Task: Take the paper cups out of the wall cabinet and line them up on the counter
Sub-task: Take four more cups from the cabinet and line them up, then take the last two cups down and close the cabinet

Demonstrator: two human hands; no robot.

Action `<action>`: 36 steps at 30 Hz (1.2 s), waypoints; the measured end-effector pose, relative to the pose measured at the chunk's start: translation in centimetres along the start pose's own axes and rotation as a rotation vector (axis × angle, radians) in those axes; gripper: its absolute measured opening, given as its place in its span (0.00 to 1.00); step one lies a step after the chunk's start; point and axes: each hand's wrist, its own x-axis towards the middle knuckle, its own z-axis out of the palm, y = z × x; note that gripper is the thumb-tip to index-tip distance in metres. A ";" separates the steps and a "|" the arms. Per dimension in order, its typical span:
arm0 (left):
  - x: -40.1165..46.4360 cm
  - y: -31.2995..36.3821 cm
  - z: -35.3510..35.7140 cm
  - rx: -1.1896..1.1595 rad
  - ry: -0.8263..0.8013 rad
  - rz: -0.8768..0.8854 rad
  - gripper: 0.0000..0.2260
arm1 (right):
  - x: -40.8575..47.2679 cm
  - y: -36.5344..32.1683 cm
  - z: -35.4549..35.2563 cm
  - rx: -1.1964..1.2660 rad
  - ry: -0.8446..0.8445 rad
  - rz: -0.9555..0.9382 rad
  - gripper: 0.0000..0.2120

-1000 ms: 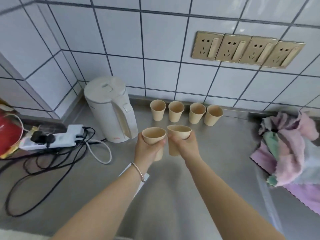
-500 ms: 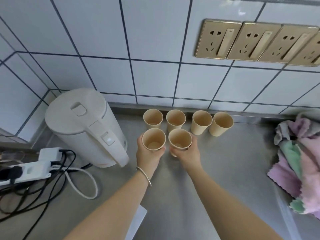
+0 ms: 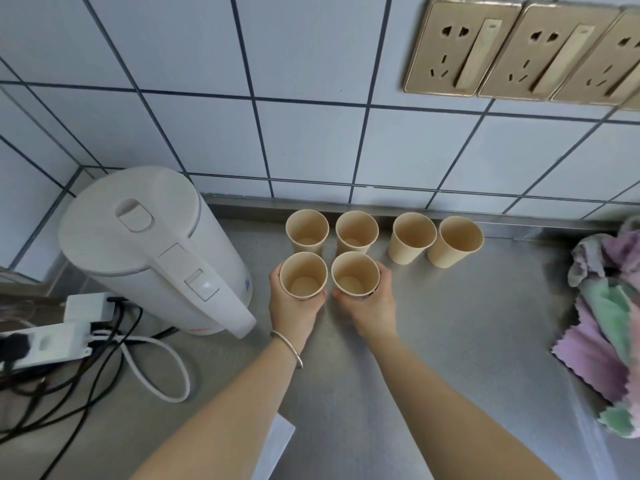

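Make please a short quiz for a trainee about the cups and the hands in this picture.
1. How many paper cups stand in the back row by the wall?
2. True or false: the left hand holds nothing.
3. Which thing lies at the counter's right edge: A kettle, B cloths, C power strip?

Key: 1. four. 2. false; it holds the left front cup, and the right hand holds the right front cup. 3. B.
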 end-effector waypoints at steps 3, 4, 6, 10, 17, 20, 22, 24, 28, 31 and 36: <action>0.0 -0.4 -0.1 -0.028 -0.007 -0.008 0.34 | -0.1 0.3 0.1 -0.021 -0.008 0.006 0.33; 0.0 -0.7 -0.2 -0.035 -0.014 -0.007 0.35 | -0.2 0.6 0.1 -0.047 -0.006 0.004 0.35; -0.1 -1.2 -0.4 -0.070 -0.045 -0.013 0.38 | -0.6 1.3 0.0 -0.116 0.012 -0.006 0.36; -1.3 -1.7 -0.9 -0.090 -0.025 -0.150 0.40 | -2.0 2.3 -0.7 -0.265 0.069 0.008 0.35; -5.5 -0.8 -2.0 0.118 0.008 -0.347 0.17 | -5.8 3.1 -2.5 -0.278 0.117 0.105 0.27; -7.9 0.1 -1.7 0.174 -0.228 -0.304 0.10 | -8.5 4.1 -4.1 -0.219 0.158 0.151 0.25; -9.6 0.8 -1.2 0.192 -0.349 -0.245 0.09 | -10.9 5.1 -5.7 -0.195 0.206 0.195 0.24; -11.8 1.6 -0.5 0.237 -0.493 -0.169 0.09 | -13.7 6.2 -7.6 -0.157 0.292 0.246 0.23; -18.4 1.9 1.0 0.334 -0.827 -0.035 0.09 | -20.6 8.1 -11.8 -0.023 0.523 0.343 0.23; -24.6 1.4 1.6 0.425 -1.056 0.047 0.10 | -27.0 9.7 -15.0 0.065 0.668 0.401 0.22; -37.4 0.4 0.9 0.536 -1.381 0.156 0.13 | -39.9 13.7 -19.0 0.240 0.962 0.498 0.22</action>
